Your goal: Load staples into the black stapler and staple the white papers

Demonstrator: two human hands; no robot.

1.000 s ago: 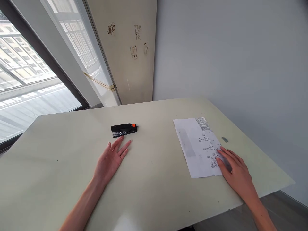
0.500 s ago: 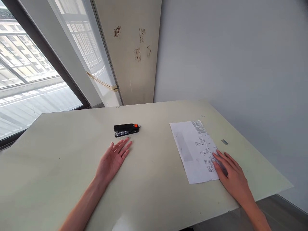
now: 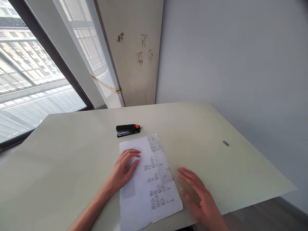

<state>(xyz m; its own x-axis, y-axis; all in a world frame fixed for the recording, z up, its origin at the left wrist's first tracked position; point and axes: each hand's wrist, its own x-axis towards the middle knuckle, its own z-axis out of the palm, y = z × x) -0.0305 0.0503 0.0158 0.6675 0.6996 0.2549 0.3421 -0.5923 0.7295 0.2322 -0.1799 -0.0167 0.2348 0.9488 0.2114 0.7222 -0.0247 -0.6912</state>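
White printed paper sheets (image 3: pixel 141 205), at least two by their uneven lower edges, lie on the pale table (image 3: pixel 91 128) before me. My left hand (image 3: pixel 125 168) is over their left side, palm down, fingers loosely bent and apart; whether it presses on the paper I cannot tell. Just right of the sheets is my right hand (image 3: pixel 198 195), slightly blurred, its fingers apart and nothing in them. Beyond the top edge of the paper lies a black stapler (image 3: pixel 128 130) with an orange patch, its nose pointing right.
A small grey strip, perhaps staples (image 3: pixel 225 143), lies on the right part of the table. Behind the table stand a plain wall (image 3: pixel 228 57) and a stained beige panel (image 3: pixel 134 80). A window (image 3: pixel 31 67) is at the left.
The paper has moved left and nearer to me, from the table's right side to the middle. My left hand has turned palm down over it. My right hand has shifted left and off the sheets.
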